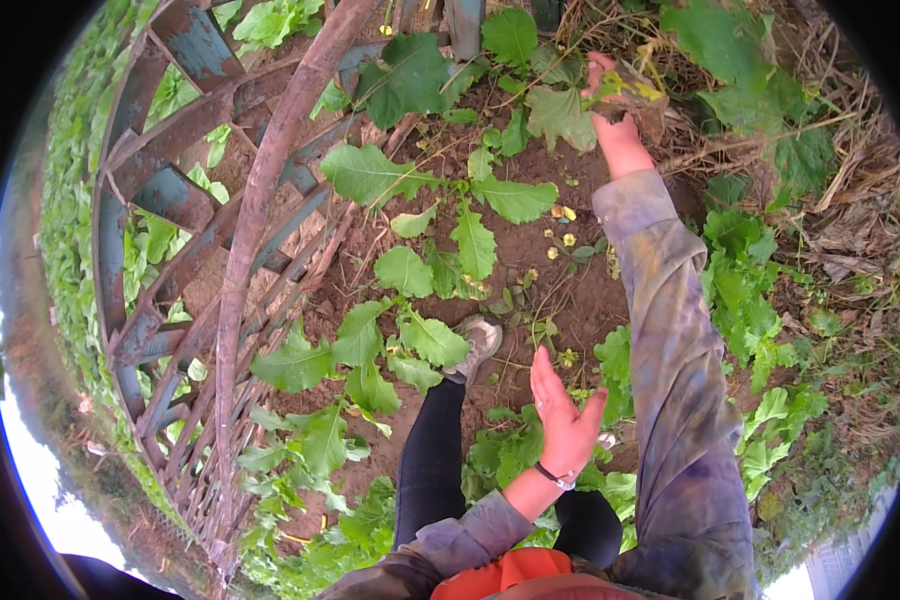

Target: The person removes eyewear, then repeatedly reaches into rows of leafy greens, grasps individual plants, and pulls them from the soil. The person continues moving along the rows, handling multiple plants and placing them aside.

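My right hand (pixel 606 90) reaches to the far right of the soil bed, among large leaves. A dry brown leaf and a yellow one (pixel 637 90) cover part of it, so whether it grips them cannot be made out. My left hand (pixel 566 420) hovers nearer my body with fingers extended, thumb apart, holding nothing; a dark bracelet circles its wrist. Below it are small weeds (pixel 568 358) on the brown soil. Leafy green plants (pixel 476 240) with toothed leaves grow left of my right sleeve, and a broad pale leaf (pixel 562 116) lies just left of my right hand.
A weathered wooden lattice fence (pixel 195 202) with a long pole (pixel 251 202) stands on the left. Dry stalks and straw (pixel 855 225) lie at the right. My shoe (pixel 481 341) rests on soil among the plants. More leafy greens (pixel 742 277) grow beyond my right sleeve.
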A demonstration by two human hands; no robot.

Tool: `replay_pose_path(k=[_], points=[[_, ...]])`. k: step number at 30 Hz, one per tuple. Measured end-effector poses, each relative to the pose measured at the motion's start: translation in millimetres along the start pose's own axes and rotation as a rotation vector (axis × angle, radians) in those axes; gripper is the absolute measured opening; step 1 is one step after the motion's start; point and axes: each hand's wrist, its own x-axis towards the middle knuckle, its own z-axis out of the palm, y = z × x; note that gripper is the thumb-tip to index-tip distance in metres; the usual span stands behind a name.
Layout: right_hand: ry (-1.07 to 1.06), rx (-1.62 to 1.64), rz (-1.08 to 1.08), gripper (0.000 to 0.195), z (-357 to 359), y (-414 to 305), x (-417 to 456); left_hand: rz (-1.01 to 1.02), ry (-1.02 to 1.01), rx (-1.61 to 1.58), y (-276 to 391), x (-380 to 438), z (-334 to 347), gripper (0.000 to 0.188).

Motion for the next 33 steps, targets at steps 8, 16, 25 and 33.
replay_pose_path(k=[8,16,25,33], points=[[-0.089,0.051,-0.242,0.043,-22.1,67.2,-13.7,-0.014,-0.016,-0.059,8.7,11.5,3.1,0.099],[-0.229,0.318,0.736,0.034,-18.8,5.4,26.4,-0.089,-0.026,-0.071,12.7,11.7,0.9,0.103],[-0.555,-0.291,0.273,0.032,-32.0,64.7,59.1,-0.129,-0.014,-0.047,17.8,20.1,-5.2,0.106],[0.076,0.055,0.317,0.04,-85.1,121.7,9.6,-0.152,-0.07,-0.114,23.1,21.4,-0.3,0.106]])
